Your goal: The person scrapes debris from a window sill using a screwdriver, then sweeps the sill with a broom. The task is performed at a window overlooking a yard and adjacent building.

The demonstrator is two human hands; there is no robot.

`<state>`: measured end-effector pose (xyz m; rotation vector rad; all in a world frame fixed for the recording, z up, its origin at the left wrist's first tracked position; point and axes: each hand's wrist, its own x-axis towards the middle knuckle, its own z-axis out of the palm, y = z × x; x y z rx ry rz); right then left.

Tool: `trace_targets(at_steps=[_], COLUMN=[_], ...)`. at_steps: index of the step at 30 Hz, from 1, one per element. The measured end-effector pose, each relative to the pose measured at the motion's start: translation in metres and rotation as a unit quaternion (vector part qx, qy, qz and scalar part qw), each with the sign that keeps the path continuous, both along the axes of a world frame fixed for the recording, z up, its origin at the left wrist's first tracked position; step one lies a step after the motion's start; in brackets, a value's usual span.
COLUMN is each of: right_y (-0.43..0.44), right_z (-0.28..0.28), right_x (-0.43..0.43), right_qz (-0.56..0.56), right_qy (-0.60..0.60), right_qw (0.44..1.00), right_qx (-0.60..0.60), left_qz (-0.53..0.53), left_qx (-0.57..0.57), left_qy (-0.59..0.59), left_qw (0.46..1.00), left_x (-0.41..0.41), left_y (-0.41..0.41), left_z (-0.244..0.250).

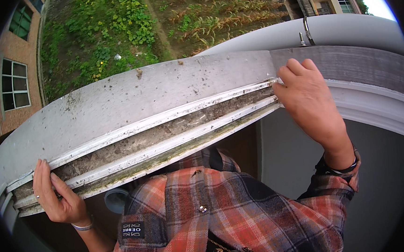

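Before me runs a white sliding-window track, its two long channels filled with grey-brown dirt and some greenish grime. At the track's left end rests my left hand, fingers laid over the outer rail and thumb apart, with nothing seen in it. My right hand is at the right end, by the corner where the track meets the upright frame. Its fingers are curled and the fingertips reach to the track's end. Whether they pinch something there is hidden by the hand.
Beyond the track lies a grey outer ledge with specks of dirt. A thick pale pipe with a metal clamp passes at the upper right. A translucent round container is below the track. Outside are garden plants and a brick building.
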<state>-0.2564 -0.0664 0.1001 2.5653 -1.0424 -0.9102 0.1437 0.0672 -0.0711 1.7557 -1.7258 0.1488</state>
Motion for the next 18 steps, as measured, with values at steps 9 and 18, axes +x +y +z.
trace_targets(at_steps=[9,18], right_y=[-0.015,-0.002], right_z=[-0.004,-0.036], right_x=[-0.077,-0.052], right_qz=[-0.109,-0.125], right_qy=[-0.087,-0.257], right_qw=[0.989,0.945], right_qx=[0.038,0.156], left_qz=[0.004,0.015], left_qx=[0.000,-0.006], left_qy=[0.005,0.012], left_qw=[1.000,1.000], left_x=[-0.002,-0.006], left_y=[-0.002,-0.002], left_z=[0.002,0.003])
